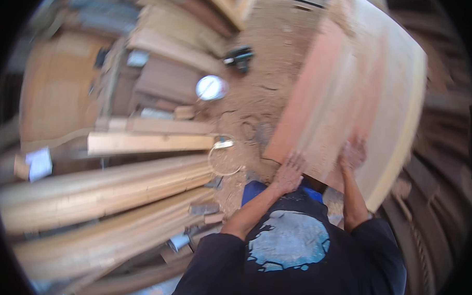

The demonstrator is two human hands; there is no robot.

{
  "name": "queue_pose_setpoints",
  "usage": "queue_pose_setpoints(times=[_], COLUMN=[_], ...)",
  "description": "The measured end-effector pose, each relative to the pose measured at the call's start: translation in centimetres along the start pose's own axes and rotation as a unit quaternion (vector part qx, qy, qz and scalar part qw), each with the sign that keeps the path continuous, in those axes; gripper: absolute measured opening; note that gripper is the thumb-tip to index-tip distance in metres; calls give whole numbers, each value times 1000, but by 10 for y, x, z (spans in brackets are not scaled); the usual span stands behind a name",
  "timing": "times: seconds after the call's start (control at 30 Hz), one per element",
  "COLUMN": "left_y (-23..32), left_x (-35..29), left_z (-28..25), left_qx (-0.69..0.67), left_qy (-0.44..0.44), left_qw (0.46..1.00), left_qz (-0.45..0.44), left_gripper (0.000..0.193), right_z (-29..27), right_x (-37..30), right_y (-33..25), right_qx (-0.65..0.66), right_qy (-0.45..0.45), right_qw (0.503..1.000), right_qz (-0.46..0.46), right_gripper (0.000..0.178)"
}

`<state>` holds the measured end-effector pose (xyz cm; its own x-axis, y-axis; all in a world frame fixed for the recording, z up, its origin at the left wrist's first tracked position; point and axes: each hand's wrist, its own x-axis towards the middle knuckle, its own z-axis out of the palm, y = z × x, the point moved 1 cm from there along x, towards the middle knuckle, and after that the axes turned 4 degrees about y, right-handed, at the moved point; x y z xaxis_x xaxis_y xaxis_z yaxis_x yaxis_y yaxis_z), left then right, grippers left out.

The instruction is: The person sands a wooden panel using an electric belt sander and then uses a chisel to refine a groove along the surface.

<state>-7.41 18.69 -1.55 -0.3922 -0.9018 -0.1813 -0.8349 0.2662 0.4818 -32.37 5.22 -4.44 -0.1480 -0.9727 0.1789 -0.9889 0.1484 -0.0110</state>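
A large wooden panel (323, 103) with reddish and pale streaks lies in front of me and stretches away to the upper right. Sawdust is scattered on its surface. My left hand (290, 175) rests at its near edge, the fingers stretched out over the wood. Further to the right, my right hand (353, 154) lies on the panel with its fingers spread. Neither hand shows a tool in it. The picture is smeared by motion, so fine finger detail is lost.
Long stacked boards (107, 188) fill the left side. On the sawdust-covered floor (267, 84) stand a white round tub (211, 88) and a dark power tool (238, 59). A pale cord loop (225, 161) hangs by the board ends. Dark timbers (430, 208) lie at right.
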Motion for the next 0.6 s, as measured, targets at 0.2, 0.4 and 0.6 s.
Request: queue_pose_setpoints(times=[0.2,0.4,0.6], left_y=[-29,-63,-43], left_x=[-64,-154,-338], left_z=[7,15,116], left_qx=[24,-159,-352], left_qy=[200,162,229], left_qw=[967,788,578], left_qz=[-156,-573,-700], left_gripper=[82,62,49], right_z=[12,18,-39], right_x=[21,66,-6], right_y=[-6,-75,-257], right_qx=[-152,-39,108], right_qy=[-217,-84,-64], right_qw=[959,988,879], right_qz=[101,-120,-460], right_gripper=[63,68,54])
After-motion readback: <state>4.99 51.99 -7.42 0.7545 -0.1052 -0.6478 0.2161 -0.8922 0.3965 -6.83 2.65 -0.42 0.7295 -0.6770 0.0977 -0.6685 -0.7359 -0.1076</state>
